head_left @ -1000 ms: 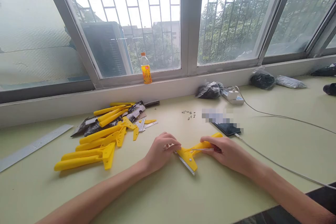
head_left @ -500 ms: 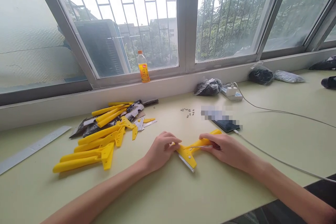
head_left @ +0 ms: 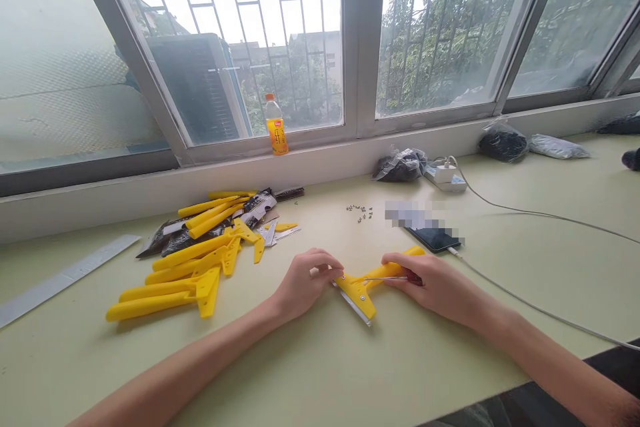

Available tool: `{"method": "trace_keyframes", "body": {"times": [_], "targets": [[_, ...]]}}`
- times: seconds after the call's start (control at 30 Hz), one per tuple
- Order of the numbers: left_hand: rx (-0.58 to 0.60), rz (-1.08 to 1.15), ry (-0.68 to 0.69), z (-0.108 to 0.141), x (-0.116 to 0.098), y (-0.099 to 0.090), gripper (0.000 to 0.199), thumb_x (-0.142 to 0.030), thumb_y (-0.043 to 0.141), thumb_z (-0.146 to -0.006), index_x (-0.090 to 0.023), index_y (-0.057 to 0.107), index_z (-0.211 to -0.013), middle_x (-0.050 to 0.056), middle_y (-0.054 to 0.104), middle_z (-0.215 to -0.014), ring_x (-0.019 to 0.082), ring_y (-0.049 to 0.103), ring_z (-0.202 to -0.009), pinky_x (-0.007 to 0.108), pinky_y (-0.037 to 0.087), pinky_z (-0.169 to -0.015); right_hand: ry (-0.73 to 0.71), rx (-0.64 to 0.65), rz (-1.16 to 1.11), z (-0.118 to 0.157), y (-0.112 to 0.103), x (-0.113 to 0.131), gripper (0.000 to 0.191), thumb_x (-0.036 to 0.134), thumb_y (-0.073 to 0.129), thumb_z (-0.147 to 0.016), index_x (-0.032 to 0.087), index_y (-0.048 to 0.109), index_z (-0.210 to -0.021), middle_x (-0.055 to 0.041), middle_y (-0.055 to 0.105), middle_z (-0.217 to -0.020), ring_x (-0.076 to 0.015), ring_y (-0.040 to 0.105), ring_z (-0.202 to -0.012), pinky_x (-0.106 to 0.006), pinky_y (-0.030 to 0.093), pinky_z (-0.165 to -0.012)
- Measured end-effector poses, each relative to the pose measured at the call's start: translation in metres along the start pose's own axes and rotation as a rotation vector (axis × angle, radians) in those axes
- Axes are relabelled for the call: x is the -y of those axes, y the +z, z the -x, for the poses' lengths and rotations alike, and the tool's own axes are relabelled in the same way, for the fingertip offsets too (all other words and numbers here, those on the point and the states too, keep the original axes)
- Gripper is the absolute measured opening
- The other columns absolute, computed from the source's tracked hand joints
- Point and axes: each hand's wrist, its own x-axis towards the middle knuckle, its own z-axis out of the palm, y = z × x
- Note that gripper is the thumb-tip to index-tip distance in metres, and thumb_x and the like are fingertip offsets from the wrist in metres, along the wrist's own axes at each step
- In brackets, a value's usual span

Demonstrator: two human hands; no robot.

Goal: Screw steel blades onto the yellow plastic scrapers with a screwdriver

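Note:
A yellow scraper (head_left: 361,288) with a metal blade along its head lies between my hands, its handle pointing up and right. My right hand (head_left: 425,278) is closed round the handle and also holds a thin screwdriver (head_left: 385,278), whose shaft runs left over the scraper. My left hand (head_left: 311,280) pinches at the upper left corner of the scraper head, where a small screw shows by the fingertips. Another screw (head_left: 363,297) sits in the head's lower part. Several loose screws (head_left: 356,208) lie on the table behind the scraper.
Several yellow scraper handles (head_left: 150,307) and dark packets lie at the left, beside a long flat strip (head_left: 65,280). A phone (head_left: 433,237) with a cable is at the right. Behind stand a power strip (head_left: 447,180), plastic bags (head_left: 400,167) and an orange drink bottle (head_left: 277,130) on the sill.
The view has shifted slightly. My left fingers have moved a little off the scraper's corner, so a screw there now shows. My right hand keeps its hold.

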Motion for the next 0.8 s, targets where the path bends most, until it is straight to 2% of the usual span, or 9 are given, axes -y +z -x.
{"method": "trace_keyframes", "body": {"times": [0.17,0.43,0.6,0.8], "targets": [[-0.024,0.03,0.011,0.0003,-0.0048,-0.0007,0.009,-0.02,0.071,-0.086,-0.021,0.078,-0.092,0.006,0.074,-0.093,0.017,0.063,-0.085,0.031,0.052,-0.08,-0.003,0.001,0.01,0.0009,0.0004,-0.0009,0.025,0.042,0.051,-0.101,0.027,0.063,-0.117,-0.0015,0.071,-0.087,-0.0195,0.063,-0.074,-0.03,0.046,-0.068],[-0.015,-0.037,0.046,0.0008,-0.0065,0.0004,0.016,-0.013,0.072,-0.084,-0.021,0.077,-0.098,0.004,0.078,-0.089,0.016,0.064,-0.079,0.031,0.053,-0.076,-0.007,0.007,0.001,0.0011,-0.0004,-0.0004,0.027,0.043,0.049,-0.101,0.027,0.063,-0.117,-0.0033,0.072,-0.089,-0.0206,0.064,-0.075,-0.031,0.046,-0.069],[-0.031,-0.054,0.034,0.0015,-0.0057,0.0008,0.013,-0.016,0.073,-0.084,-0.021,0.078,-0.095,0.005,0.078,-0.09,0.017,0.07,-0.08,0.031,0.056,-0.077,-0.001,-0.002,0.008,0.0008,-0.0005,0.0003,0.027,0.039,0.049,-0.099,0.025,0.064,-0.117,-0.0051,0.074,-0.093,-0.022,0.067,-0.081,-0.031,0.047,-0.069],[-0.021,-0.122,0.135,0.0032,-0.0049,0.0013,0.012,-0.022,0.07,-0.089,-0.023,0.08,-0.095,0.005,0.078,-0.091,0.017,0.071,-0.082,0.03,0.057,-0.076,-0.001,0.001,0.01,0.0017,-0.0004,0.0,0.026,0.038,0.049,-0.099,0.026,0.064,-0.117,-0.0043,0.074,-0.094,-0.022,0.068,-0.082,-0.03,0.047,-0.068]]}}
